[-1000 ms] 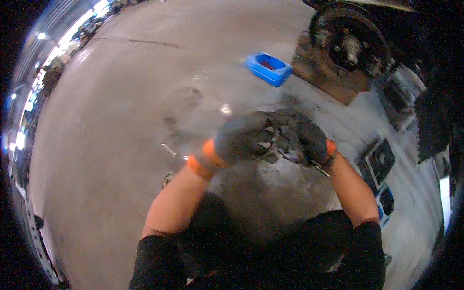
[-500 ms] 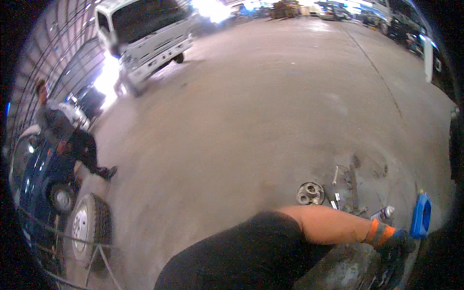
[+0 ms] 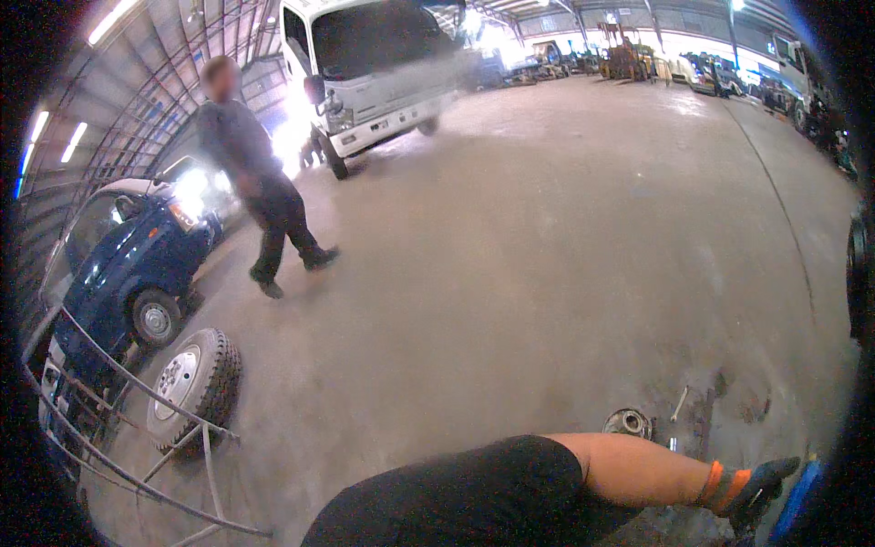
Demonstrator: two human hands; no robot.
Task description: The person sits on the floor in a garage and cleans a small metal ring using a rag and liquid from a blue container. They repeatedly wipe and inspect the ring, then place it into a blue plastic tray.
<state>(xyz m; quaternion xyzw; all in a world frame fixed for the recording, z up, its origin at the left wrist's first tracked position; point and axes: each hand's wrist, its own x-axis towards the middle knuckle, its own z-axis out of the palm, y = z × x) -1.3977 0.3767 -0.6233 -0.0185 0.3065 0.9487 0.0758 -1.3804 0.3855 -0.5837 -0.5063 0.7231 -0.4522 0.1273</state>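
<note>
My left arm, in a short black sleeve, reaches across the bottom toward the lower right. My left hand (image 3: 761, 488) wears a dark glove, with an orange-banded cuff at the wrist. It is near the blue plastic jug (image 3: 798, 500), which shows only in part at the dark rim. Shadow on the glove hides how the fingers are bent and whether they touch anything. Beyond my forearm, on the stained concrete floor, lie a round metal part (image 3: 627, 422) with openings and a wrench (image 3: 680, 403). My right hand is out of view.
A leaning wheel (image 3: 214, 378) and a bent metal-tube frame (image 3: 137, 479) stand at lower left, near a blue vehicle (image 3: 137, 264). A person (image 3: 260, 169) in dark clothes walks there. Behind stands a white truck (image 3: 374, 82); a yellow machine (image 3: 622, 55) is far off.
The whole view has shifted, with floor items now lower and farther right. The walking person has moved rightward. The spray can and most of the jug have left view.
</note>
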